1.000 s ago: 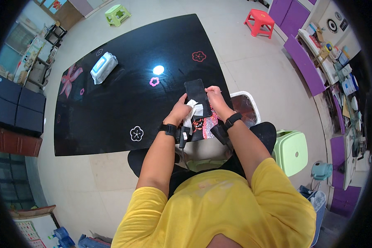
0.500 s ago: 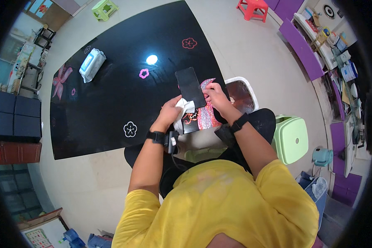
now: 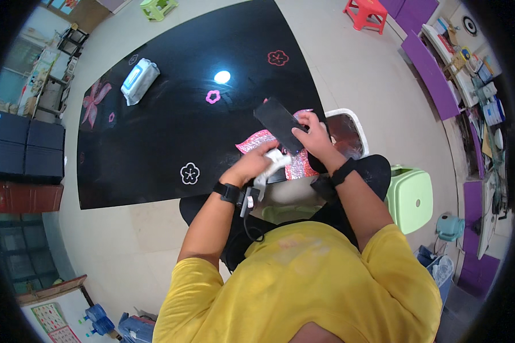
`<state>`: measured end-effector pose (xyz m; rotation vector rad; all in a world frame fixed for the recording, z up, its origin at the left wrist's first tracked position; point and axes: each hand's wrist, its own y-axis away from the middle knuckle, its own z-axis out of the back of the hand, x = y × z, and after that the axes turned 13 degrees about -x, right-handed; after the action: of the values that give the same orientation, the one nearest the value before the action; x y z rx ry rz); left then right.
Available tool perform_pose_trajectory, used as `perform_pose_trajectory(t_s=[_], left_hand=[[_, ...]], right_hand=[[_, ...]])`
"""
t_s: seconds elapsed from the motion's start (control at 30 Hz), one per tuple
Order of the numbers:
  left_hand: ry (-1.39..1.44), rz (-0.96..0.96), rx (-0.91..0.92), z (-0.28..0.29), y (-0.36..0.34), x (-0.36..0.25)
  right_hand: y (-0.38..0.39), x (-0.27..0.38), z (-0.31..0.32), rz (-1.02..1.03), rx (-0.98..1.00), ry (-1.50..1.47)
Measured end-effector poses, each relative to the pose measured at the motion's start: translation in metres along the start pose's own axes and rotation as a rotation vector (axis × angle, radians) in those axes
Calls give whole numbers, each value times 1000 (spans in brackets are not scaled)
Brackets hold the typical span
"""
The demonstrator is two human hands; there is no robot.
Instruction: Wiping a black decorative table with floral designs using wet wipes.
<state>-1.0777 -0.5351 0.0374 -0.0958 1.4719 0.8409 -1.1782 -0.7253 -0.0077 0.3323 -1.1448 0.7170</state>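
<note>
My right hand (image 3: 315, 136) grips the lower right edge of a black smartphone (image 3: 276, 121), its dark flat face turned up and its body slanted above the table. Bunched under the fingers of my left hand (image 3: 250, 166) is a white wipe (image 3: 278, 162), one end hanging down toward my wrist. That hand is slightly blurred at the phone's lower end; whether the wipe touches the phone I cannot tell. Beneath both hands, a glittery pink-and-silver pattern (image 3: 299, 167) shows at the corner of the black table (image 3: 137, 154).
A soft pack of wipes (image 3: 140, 82) lies at the table's far left. Right of the table corner stands a white-rimmed bin (image 3: 357, 128). A light green stool (image 3: 411, 200) is by my right knee, and a red stool (image 3: 365, 12) stands farther off.
The phone has tilted, its top swinging left. My left hand has shifted right along its lower end with the wipe, uncovering more pink pattern. The whole view has shifted slightly.
</note>
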Motion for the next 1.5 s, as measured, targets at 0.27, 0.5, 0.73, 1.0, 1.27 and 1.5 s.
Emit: perform_pose_trajectory(t_s=[0.27,0.5,0.73,1.0,1.27,1.5], left_hand=[[-833,-198,-452,22,-3,-11],[-821,-213,-428,32,-7,4],[-679,-140,-389,41,5,0],[-688,-72,-222,28,51,9],[-734,-291,-25,-10,53,1],[-706,-369,9,-21,40,8]], right_hand=[[-1,56,10,392,350,667],[-12,57,16,518,422,630],[-23,64,20,627,550,668],[-9,48,31,801,272,550],[78,26,41,11,226,4],[86,43,37,278,161,276]])
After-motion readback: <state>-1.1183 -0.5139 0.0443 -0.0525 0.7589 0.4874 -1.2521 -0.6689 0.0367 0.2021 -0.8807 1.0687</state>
